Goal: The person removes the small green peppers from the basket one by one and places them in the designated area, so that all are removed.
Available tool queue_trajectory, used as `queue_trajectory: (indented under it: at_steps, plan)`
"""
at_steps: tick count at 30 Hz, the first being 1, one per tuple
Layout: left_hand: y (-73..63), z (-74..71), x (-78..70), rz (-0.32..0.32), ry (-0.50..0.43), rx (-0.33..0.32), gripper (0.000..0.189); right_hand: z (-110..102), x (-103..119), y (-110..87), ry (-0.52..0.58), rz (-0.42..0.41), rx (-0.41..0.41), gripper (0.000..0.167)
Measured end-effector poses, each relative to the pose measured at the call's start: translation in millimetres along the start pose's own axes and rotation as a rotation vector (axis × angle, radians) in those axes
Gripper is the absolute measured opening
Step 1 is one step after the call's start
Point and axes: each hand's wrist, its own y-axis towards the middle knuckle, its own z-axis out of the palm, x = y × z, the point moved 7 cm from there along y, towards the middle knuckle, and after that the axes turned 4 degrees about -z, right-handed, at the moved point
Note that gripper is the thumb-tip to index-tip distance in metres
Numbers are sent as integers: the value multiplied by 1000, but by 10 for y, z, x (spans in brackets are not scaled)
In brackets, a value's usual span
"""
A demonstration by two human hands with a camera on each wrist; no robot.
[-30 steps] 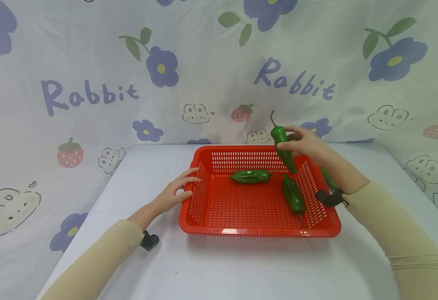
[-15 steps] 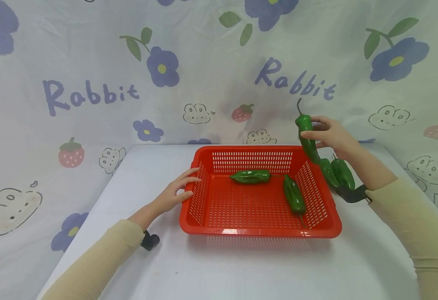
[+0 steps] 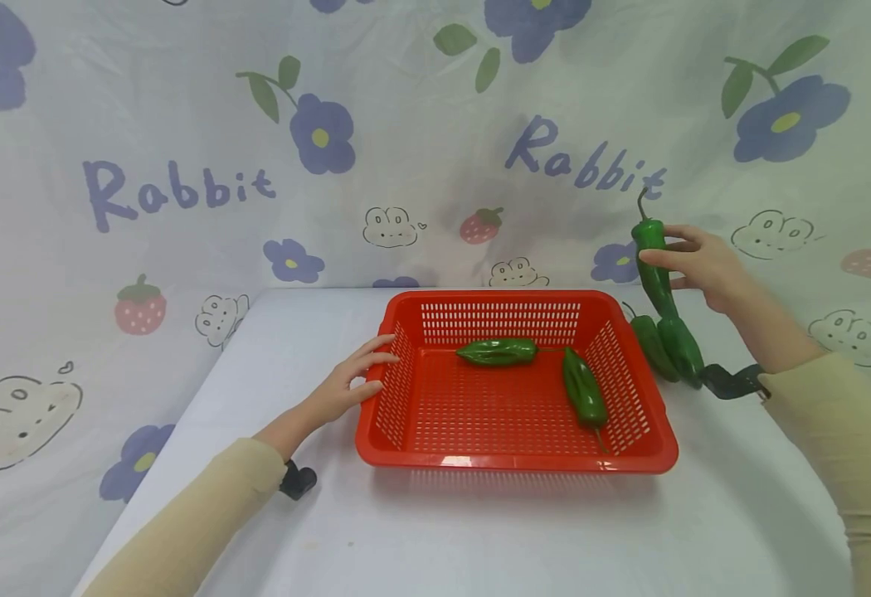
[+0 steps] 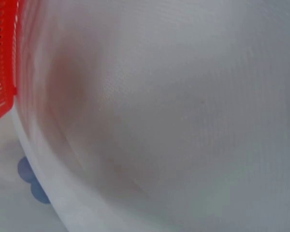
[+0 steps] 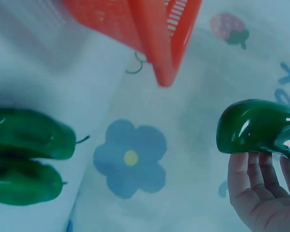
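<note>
My right hand (image 3: 707, 261) pinches a long green pepper (image 3: 654, 269) between thumb and fingers, stem up, beyond the right side of the red plastic basket (image 3: 518, 461). In the right wrist view the held pepper (image 5: 256, 126) lies across the fingertips. Two more green peppers, a left one (image 3: 654, 348) and a right one (image 3: 680, 352), lie side by side on the table just right of the basket. Inside the basket one pepper (image 3: 498, 351) lies crosswise near the back and another pepper (image 3: 585, 388) lies along the right wall. My left hand (image 3: 346, 380) rests on the basket's left rim, fingers extended.
The white table (image 3: 420, 539) carries the basket near its middle. A patterned cloth (image 3: 406, 124) with flowers and "Rabbit" lettering hangs behind. The left wrist view shows mostly white cloth and a corner of the basket (image 4: 2, 63).
My right hand has carried the pepper from over the basket to the right, past its rim. The two peppers on the table have come into fuller view. The left hand stays put.
</note>
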Motion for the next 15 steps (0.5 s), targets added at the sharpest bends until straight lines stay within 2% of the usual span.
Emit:
queue_trajectory:
  at_steps: [4, 9, 15]
  plan:
    - [-25, -12, -182, -6, -2, 9, 40, -85, -96, 8, 1, 5, -40, 87]
    - [-30, -17, -201, -9, -1, 8, 40, -178, -237, 3, 8, 35, -83, 90]
    - [-37, -10, -180, -14, -12, 6, 40, -231, -435, -46, 53, 129, -93, 94]
